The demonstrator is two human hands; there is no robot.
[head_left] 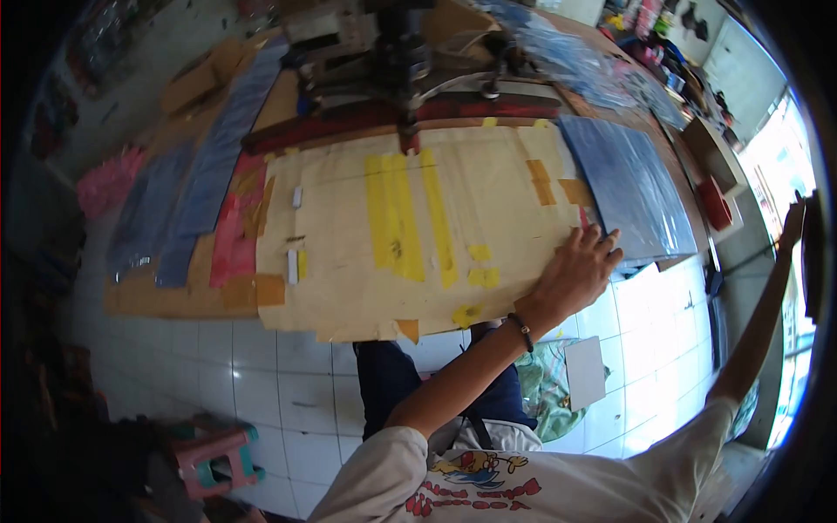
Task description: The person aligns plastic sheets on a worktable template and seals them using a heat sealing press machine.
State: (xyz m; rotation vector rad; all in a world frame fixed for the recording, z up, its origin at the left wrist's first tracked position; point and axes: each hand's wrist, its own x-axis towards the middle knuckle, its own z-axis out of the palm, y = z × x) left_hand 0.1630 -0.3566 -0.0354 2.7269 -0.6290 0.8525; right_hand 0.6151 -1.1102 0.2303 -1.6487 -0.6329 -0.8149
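My left hand (575, 270) rests palm down with fingers spread, at the right end of a tan, tape-patched board (340, 209). Its fingertips touch the near left edge of a stack of blue plastic-like sheets (632, 187). A dark bracelet circles that wrist. Far out at the right rim, my right hand (792, 228) is raised beside a dark upright thing (813, 270); its fingers are too small and shaded to make out. Yellow tape strips (392, 218) run across the board. Two small white blocks, one of them (297, 198) higher up, sit at its left.
A machine with a dark red bar (488, 106) stands over the board's far edge. More blue sheets (222, 139) lie at the left, near pink plastic (109, 180). A red roll (715, 205) is at the right. A pink-and-green stool (218, 458) stands on the tiled floor.
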